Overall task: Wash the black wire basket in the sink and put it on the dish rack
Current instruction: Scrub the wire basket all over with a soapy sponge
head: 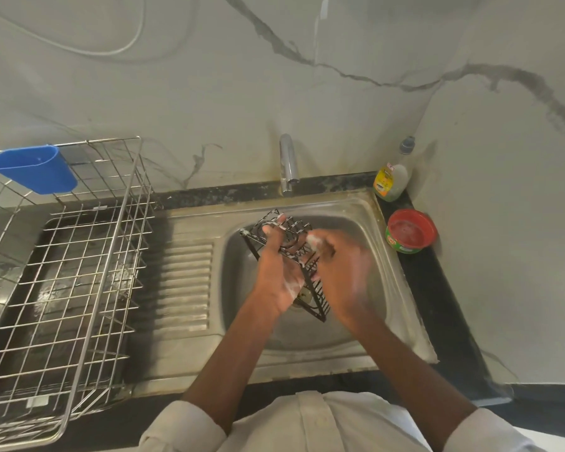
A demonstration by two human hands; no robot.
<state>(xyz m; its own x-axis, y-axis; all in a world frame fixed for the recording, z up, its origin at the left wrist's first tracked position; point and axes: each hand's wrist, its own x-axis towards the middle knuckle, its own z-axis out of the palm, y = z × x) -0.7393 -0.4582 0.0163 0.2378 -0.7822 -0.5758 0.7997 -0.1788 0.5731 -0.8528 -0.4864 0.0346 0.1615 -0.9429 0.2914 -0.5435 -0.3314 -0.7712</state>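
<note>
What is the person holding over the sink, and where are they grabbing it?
The left hand grips the black wire basket around its upper side. The blurred right hand rubs its other side, soapy.

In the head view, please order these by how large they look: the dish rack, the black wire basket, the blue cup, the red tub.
1. dish rack
2. black wire basket, partly hidden by hands
3. blue cup
4. red tub

The last two look close.

basket [286, 256] over sink [392, 288], rack [79, 256] left
</note>
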